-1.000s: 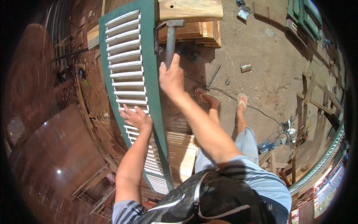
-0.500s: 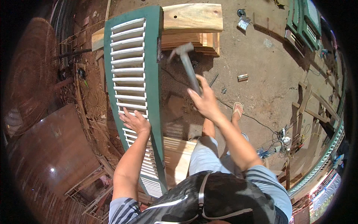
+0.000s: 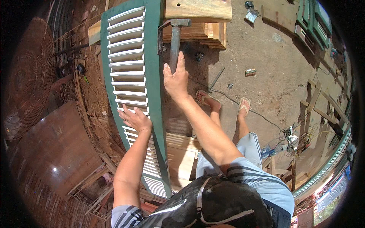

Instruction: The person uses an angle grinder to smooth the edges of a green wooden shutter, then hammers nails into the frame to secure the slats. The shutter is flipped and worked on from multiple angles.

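Observation:
A long green louvred shutter (image 3: 154,76) with white slats runs from the top centre down to the lower middle. My left hand (image 3: 135,119) lies flat on its slats, fingers spread. My right hand (image 3: 176,78) grips the handle of a claw hammer (image 3: 175,40). The hammer's steel head sits against the shutter's right frame edge near the top. A light wooden plank (image 3: 197,8) lies across the shutter's top end, above a stack of boards (image 3: 205,34).
My sandalled feet (image 3: 224,102) stand on the dirt floor beside a pale wooden board (image 3: 182,159). A metal rod (image 3: 216,79), cables (image 3: 292,135) and small scraps lie on the ground. Green shutters (image 3: 313,21) lean at the upper right. A round wire grille (image 3: 28,76) sits left.
The hammer was raised away to the right half a second ago. It has now swung back down onto the shutter's right frame edge. My left hand has stayed on the slats.

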